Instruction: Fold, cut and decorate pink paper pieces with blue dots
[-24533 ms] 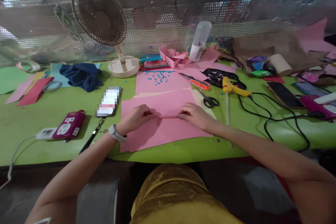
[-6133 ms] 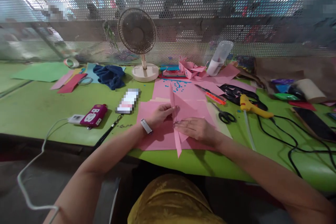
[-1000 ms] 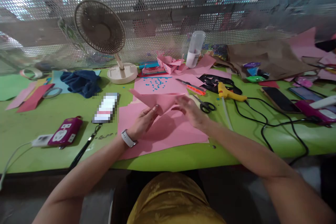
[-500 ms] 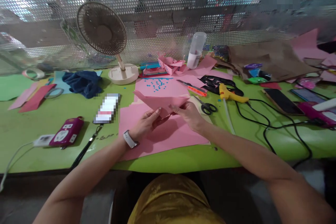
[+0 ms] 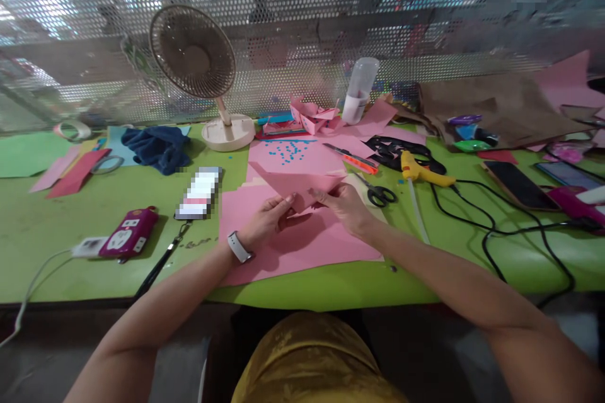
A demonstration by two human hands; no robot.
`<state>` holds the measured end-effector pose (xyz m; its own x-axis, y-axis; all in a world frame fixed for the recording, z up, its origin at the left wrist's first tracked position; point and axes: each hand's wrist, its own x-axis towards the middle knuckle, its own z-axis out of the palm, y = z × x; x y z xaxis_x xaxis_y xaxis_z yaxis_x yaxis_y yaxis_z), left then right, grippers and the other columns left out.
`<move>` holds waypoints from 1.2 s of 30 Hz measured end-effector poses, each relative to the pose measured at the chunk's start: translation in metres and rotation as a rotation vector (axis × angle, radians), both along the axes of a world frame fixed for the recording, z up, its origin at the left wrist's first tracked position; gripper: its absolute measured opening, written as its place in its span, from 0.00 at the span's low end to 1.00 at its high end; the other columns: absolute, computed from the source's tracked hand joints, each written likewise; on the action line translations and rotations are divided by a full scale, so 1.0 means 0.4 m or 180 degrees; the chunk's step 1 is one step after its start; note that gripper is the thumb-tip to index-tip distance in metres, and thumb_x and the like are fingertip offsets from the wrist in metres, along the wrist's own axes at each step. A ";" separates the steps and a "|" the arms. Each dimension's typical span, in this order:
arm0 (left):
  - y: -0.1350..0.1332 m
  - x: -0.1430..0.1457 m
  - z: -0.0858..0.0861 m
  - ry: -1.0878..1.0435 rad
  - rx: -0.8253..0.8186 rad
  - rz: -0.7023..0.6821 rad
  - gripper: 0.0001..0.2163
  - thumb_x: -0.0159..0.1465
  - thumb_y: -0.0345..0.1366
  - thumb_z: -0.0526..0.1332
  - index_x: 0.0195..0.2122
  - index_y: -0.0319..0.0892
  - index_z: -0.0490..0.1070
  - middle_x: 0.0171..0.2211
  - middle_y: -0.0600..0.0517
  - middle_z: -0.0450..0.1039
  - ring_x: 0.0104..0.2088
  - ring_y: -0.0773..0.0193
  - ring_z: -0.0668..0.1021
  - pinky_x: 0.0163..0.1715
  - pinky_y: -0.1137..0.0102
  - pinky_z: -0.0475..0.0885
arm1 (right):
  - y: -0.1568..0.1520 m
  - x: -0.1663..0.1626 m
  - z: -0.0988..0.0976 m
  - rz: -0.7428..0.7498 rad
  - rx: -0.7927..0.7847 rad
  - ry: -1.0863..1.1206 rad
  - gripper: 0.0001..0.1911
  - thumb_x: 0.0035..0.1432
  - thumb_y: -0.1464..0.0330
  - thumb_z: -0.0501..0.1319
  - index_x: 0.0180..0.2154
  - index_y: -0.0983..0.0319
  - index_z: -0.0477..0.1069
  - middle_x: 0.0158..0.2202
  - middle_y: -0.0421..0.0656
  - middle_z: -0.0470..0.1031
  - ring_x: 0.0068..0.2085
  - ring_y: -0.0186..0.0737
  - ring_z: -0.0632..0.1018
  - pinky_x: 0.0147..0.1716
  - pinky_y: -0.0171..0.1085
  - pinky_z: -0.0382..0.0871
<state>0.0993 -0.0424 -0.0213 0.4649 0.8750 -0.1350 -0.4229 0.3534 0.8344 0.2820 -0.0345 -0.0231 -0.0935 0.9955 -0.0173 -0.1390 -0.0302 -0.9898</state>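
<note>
A folded piece of pink paper (image 5: 297, 186) is held up between both hands, its upper edge spread wide to left and right. My left hand (image 5: 270, 219) pinches its lower left side, thumb on top. At the lower right side, my right hand (image 5: 344, 206) grips the same paper between thumb and fingers; some fingertips are hidden behind it. Beneath the hands lie large pink sheets (image 5: 302, 258) on the green table. Behind the paper, small blue dots (image 5: 289, 152) are scattered on another pink sheet. A folded pink paper shape (image 5: 314, 118) sits farther back.
Black-handled scissors (image 5: 380, 195), an orange cutter (image 5: 359, 162) and a yellow glue gun (image 5: 423, 173) with a trailing black cable lie to the right. Leftward are a phone (image 5: 201, 192), a purple power bank (image 5: 130, 234), a blue cloth (image 5: 158, 148) and a fan (image 5: 229, 132).
The view has shifted slightly, so everything sits a little farther right. Both hands keep their hold on the folded pink paper, with hardly any change in grip.
</note>
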 end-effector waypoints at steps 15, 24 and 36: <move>-0.001 -0.002 -0.002 0.0581 0.0335 -0.0202 0.18 0.58 0.50 0.67 0.31 0.36 0.74 0.42 0.44 0.78 0.54 0.46 0.75 0.53 0.54 0.72 | 0.002 0.006 -0.001 0.0061 0.0287 -0.0021 0.19 0.42 0.55 0.72 0.27 0.64 0.77 0.24 0.42 0.77 0.27 0.37 0.76 0.31 0.39 0.71; 0.000 -0.003 -0.006 0.0556 0.0358 -0.0195 0.19 0.58 0.50 0.67 0.31 0.35 0.75 0.42 0.42 0.78 0.53 0.45 0.76 0.54 0.52 0.71 | -0.002 0.006 0.003 0.0135 0.0251 -0.0008 0.19 0.43 0.55 0.72 0.27 0.64 0.77 0.23 0.43 0.77 0.27 0.38 0.77 0.31 0.38 0.71; 0.007 -0.004 -0.016 0.0635 0.0512 -0.0051 0.17 0.58 0.48 0.67 0.29 0.35 0.77 0.33 0.47 0.79 0.47 0.50 0.79 0.52 0.53 0.73 | 0.004 0.007 0.002 0.0062 0.0206 -0.0152 0.20 0.45 0.51 0.69 0.25 0.63 0.76 0.24 0.43 0.77 0.27 0.36 0.76 0.31 0.38 0.70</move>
